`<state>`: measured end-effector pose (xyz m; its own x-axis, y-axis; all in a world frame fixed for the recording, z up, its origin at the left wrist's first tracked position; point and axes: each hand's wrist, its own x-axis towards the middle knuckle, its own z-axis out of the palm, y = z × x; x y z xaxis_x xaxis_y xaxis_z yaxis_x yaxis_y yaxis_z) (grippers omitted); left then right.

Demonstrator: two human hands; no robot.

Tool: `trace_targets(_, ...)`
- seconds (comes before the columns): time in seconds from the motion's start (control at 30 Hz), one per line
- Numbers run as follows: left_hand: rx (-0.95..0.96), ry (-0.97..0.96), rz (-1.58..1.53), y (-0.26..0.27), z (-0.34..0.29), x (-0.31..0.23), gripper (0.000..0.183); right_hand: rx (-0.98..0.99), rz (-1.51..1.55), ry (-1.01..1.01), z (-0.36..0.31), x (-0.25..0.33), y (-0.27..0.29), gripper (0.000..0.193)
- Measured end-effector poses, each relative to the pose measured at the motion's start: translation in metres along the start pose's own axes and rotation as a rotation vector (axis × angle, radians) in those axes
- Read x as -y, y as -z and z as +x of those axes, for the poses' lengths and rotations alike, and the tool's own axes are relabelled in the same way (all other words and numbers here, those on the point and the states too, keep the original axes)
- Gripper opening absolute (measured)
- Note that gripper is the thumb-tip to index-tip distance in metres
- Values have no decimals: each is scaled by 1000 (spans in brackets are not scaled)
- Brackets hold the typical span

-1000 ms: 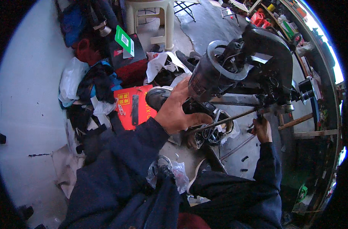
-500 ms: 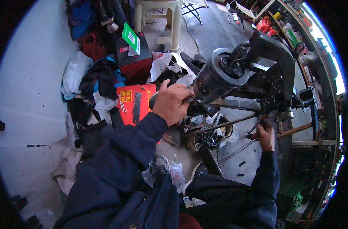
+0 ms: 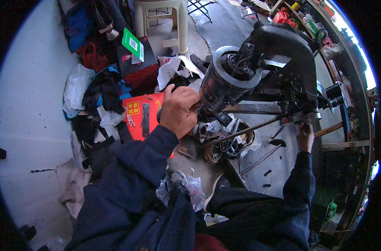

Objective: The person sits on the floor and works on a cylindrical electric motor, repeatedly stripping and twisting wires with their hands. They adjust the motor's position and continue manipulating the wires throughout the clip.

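A black cast-metal machine (image 3: pixel 297 46), like a cobbler's sewing machine, stands before me with a thick round drum (image 3: pixel 224 81) at its left end. Beside that drum, my left hand (image 3: pixel 180 109) has its fingers bent and pressed together at the machine's end; what they grip is hidden. Under the machine's right side is my right hand (image 3: pixel 306 136), its fingertips lost behind dark metal parts. A thin metal rod with a black tip (image 3: pixel 277 143) slants just left of that hand, apart from it. A long bar (image 3: pixel 245 134) runs beneath the machine.
A bin of scraps and wires (image 3: pixel 236 144) sits below the machine. Left of it lie a red printed sheet (image 3: pixel 134 121), a heap of cloth and bags (image 3: pixel 100 90), and a green card (image 3: pixel 132 44). A plastic stool (image 3: pixel 180 25) stands behind; a cluttered shelf (image 3: pixel 345 145) lines the right.
My right hand has left the black-tipped rod, moving up and right under the machine. My left hand stays at the drum's side. The whole view has shifted slightly.
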<state>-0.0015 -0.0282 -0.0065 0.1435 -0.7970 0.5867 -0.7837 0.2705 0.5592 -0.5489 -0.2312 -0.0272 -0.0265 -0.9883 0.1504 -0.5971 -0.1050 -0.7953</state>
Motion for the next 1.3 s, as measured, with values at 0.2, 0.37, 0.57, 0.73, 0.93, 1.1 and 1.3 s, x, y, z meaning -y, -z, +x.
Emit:
trace_targets(0.2, 14, 21, -23, -2, 2, -3, 20, 342, -231, -129, -44, 22, -68, 21)
trace_targets(0.37, 18, 38, -13, -1, 2, -4, 21, 401, -31, -263, -67, 77, -76, 32)
trace_targets(0.57, 81, 74, -19, 4, 3, -8, 21, 374, 66, -239, -71, 85, -79, 19)
trace_targets(0.73, 116, 311, 73, 7, 2, -14, 12, 410, 9, -267, -68, 80, -75, 33)
trace_targets(0.93, 201, 520, -360, 3, -7, -14, 18, 498, -266, -300, -71, 118, -60, 26)
trace_targets(1.1, 310, 854, -1243, 15, -11, -24, 36, 654, -340, -360, -89, 181, -48, 26)
trace_targets(1.3, 370, 795, -1481, 26, -6, -48, 48, 601, -49, 187, -134, 251, -105, 34)
